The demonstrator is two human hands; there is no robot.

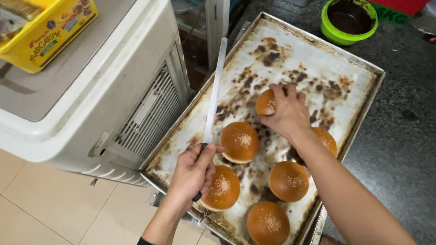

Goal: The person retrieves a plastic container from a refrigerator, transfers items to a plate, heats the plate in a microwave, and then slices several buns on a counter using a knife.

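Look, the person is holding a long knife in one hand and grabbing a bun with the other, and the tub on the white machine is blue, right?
Not quite: the tub on the white machine is yellow, not blue, as the head view shows. The rest holds: the left hand grips a long knife and the right hand grabs a bun.

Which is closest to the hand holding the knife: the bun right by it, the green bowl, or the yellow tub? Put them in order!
From the left hand:
1. The bun, touching the hand's right side at the tray's near end.
2. The yellow tub, far off to the upper left on the white appliance.
3. The green bowl, farthest, beyond the tray's far end.
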